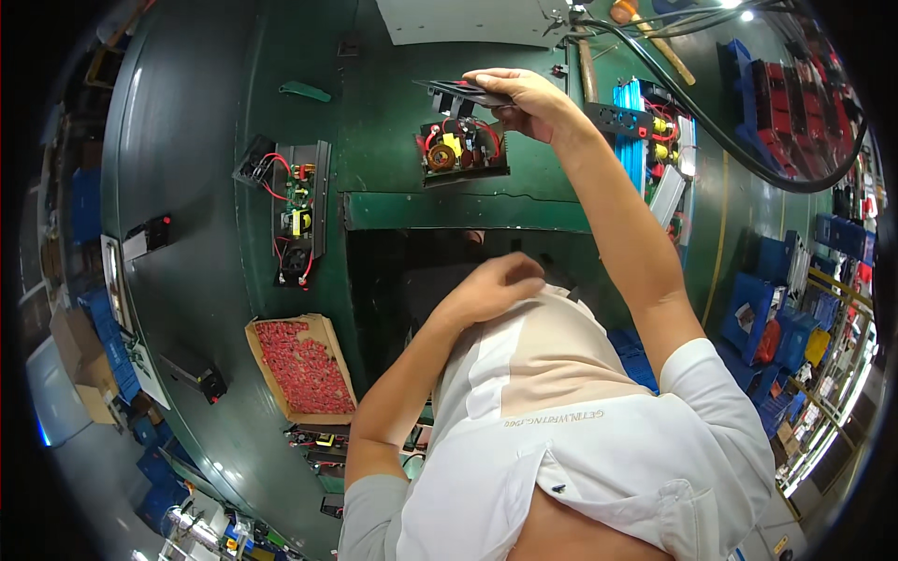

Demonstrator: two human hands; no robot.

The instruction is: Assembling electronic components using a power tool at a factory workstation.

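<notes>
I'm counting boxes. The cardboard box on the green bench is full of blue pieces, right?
Not quite. The head view shows the cardboard box on the green bench full of red pieces, not blue ones.

a flat black panel (pixel 465 93) with cut-out slots is held level above the green tabletop (pixel 281 56). just below it lies an open black unit (pixel 460 150), showing red wires, a yellow part and a copper coil.

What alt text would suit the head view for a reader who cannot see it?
The right hand holds a flat black slotted panel above an open circuit board with red wires on a dark green workbench. The left hand rests against the white shirt.
</notes>
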